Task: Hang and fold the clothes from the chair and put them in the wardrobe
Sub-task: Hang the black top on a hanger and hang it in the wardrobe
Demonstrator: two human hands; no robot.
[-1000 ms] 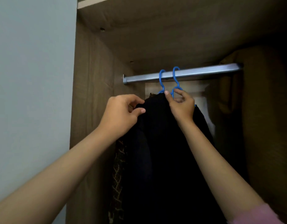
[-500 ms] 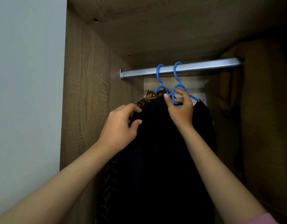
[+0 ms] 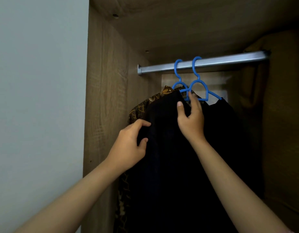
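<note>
Black garment on blue hanger, hooked over wardrobe rail.
Right hand at garment's top, thumb and fingers curled around fabric just below hanger. Left hand pinching garment's left edge. Patterned brown shirt just behind, on second blue hanger.

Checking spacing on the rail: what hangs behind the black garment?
A brown patterned shirt on a blue hanger shows past the black garment. Most of it is covered.
</note>
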